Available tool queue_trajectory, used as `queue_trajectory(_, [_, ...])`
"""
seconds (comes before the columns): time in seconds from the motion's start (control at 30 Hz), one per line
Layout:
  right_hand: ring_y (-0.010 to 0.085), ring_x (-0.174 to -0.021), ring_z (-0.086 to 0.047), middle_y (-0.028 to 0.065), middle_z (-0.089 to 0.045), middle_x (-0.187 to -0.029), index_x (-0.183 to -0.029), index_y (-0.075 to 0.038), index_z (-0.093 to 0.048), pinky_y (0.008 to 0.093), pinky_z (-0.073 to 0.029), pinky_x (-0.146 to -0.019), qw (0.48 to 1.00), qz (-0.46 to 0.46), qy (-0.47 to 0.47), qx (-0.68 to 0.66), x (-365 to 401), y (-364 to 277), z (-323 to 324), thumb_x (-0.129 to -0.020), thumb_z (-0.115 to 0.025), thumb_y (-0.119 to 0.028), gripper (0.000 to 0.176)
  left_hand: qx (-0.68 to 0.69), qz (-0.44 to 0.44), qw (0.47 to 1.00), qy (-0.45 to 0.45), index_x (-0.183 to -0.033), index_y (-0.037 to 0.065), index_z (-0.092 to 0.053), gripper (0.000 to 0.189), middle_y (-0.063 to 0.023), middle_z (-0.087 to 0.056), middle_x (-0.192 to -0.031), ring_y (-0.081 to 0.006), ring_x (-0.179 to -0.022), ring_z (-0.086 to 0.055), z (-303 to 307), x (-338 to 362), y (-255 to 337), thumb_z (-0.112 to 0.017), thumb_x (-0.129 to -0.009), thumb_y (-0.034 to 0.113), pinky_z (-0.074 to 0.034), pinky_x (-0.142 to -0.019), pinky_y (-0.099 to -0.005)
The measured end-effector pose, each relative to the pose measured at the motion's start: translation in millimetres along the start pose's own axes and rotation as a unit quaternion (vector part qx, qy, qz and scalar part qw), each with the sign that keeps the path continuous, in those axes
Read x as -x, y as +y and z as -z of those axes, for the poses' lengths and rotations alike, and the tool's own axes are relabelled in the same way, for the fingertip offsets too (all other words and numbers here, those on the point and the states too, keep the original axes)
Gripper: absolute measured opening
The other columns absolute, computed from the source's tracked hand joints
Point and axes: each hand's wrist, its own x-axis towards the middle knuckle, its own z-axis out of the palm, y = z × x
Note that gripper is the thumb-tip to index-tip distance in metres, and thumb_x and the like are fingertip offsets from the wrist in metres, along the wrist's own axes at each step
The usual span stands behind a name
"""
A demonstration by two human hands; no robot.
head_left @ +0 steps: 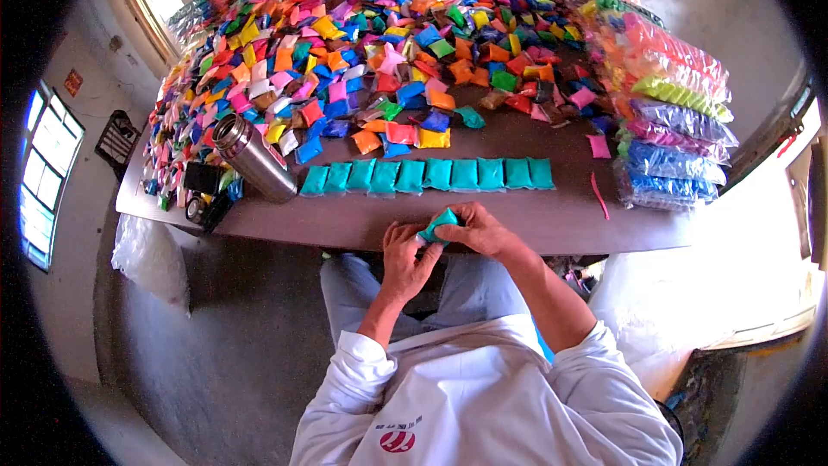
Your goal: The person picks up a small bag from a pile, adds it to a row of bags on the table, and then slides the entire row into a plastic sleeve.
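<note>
Table (pixel 345 223), wide and dark, bears a broad heap of colourful packets (pixel 362 43). Nearer me, a row of teal packets (pixel 438 174) lies flat beside a leaning steel flask (pixel 257 160). Before the row, my left hand (pixel 404 257) and right hand (pixel 483 231) close, fingers bent, on one small teal packet (pixel 442 225). I judge it light, soft, and slippery, its film easily split; I'd pinch both ends gently, sparing the middle.

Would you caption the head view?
Left hand and right hand hold a teal packet near a row of teal packets and a multicoloured heap.
</note>
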Motion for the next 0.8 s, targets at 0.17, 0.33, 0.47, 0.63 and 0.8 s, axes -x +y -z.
queue_trajectory(0.17, [0.0102, -0.08, -0.056, 0.001, -0.065, -0.083, -0.095, -0.002, -0.065, 0.0291, -0.048, -0.076, 0.999, 0.024, 0.024, 0.023, 1, -14, -3, -0.086, -0.065, -0.013, 0.015, 0.015, 0.007, 0.999, 0.033, -0.086, 0.003, -0.064, 0.031, -0.0121, -0.062, -0.091, -0.0326, -0.092, -0.055, -2, -1, 1, -0.06, -0.085, 0.033, -0.036, -0.093, -0.0472])
queue_trajectory(0.33, [0.01, -0.084, -0.055, 0.0041, -0.065, -0.089, -0.103, -0.002, -0.063, 0.03, -0.047, -0.079, 0.995, -0.037, 0.001, 0.089, -1, 4, 3, -0.086, -0.066, -0.016, 0.022, -0.021, -0.009, 1.0, 0.019, -0.085, 0.002, -0.063, 0.03, -0.0128, -0.061, -0.089, -0.0338, -0.091, -0.055, -3, 0, 0, -0.059, -0.086, 0.032, -0.037, -0.092, -0.0477])
queue_trajectory(0.47, [0.0077, -0.081, -0.053, -0.0023, -0.061, -0.088, -0.1, -0.003, -0.062, 0.0256, -0.045, -0.073, 0.996, -0.027, 0.009, 0.081, 1, -3, 3, -0.086, -0.067, -0.017, 0.02, 0.002, 0.006, 1.0, 0.025, -0.083, 0.002, -0.063, 0.03, -0.0133, -0.061, -0.089, -0.0348, -0.091, -0.055, -4, 1, -3, -0.059, -0.086, 0.032, -0.036, -0.093, -0.0481])
queue_trajectory(0.63, [0.0095, -0.078, -0.054, -0.002, -0.063, -0.087, -0.098, -0.002, -0.065, 0.0284, -0.046, -0.071, 0.999, -0.008, 0.029, -0.039, 1, 4, 7, -0.088, -0.065, -0.018, 0.019, 0.021, 0.044, 0.999, -0.018, -0.08, 0.003, -0.063, 0.03, -0.0133, -0.061, -0.089, -0.0344, -0.093, -0.055, -3, 0, -3, -0.06, -0.085, 0.032, -0.035, -0.095, -0.0484])
queue_trajectory(0.8, [0.0074, -0.075, -0.053, -0.0022, -0.062, -0.083, -0.095, -0.002, -0.066, 0.0262, -0.045, -0.068, 0.998, 0.009, 0.016, -0.054, 4, 5, 4, -0.089, -0.064, -0.018, 0.017, 0.026, 0.019, 0.999, -0.001, -0.076, 0.004, -0.065, 0.031, -0.0109, -0.063, -0.092, -0.032, -0.095, -0.056, -1, 3, -1, -0.063, -0.082, 0.035, -0.034, -0.097, -0.048])
